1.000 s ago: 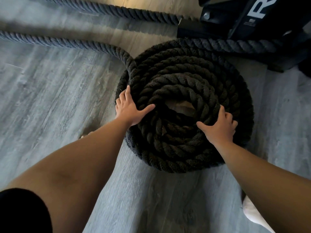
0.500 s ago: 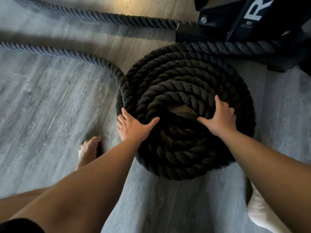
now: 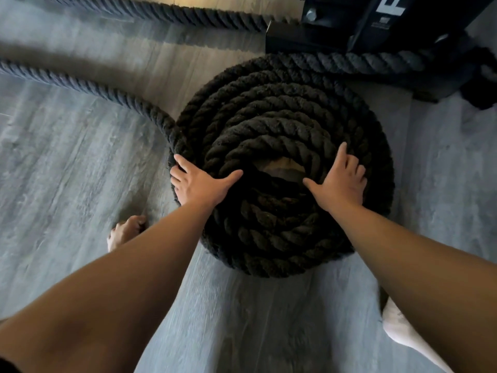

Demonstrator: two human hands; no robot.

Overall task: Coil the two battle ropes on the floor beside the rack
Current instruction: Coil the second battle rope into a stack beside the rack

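A thick black battle rope is wound into a stacked round coil (image 3: 282,125) on the grey floor, with a small gap of floor showing in its middle. My left hand (image 3: 199,184) lies flat on the coil's left side, fingers spread over the outer turns. My right hand (image 3: 340,181) presses flat on the coil's right side, thumb pointing inward. Neither hand grips the rope. The loose tail of the rope (image 3: 88,88) runs off to the left from the coil. A second rope (image 3: 172,12) lies straight along the top of the view.
The black rack base (image 3: 376,25) stands at the top right, with a length of rope (image 3: 360,61) passing in front of it. My bare foot (image 3: 125,232) is left of the coil and a white-socked foot (image 3: 403,332) at the lower right. Grey wood floor (image 3: 67,170) surrounds everything.
My left hand has slid down the coil's left side toward me. The right hand has shifted slightly up. The loose tail now curves closer round the coil.
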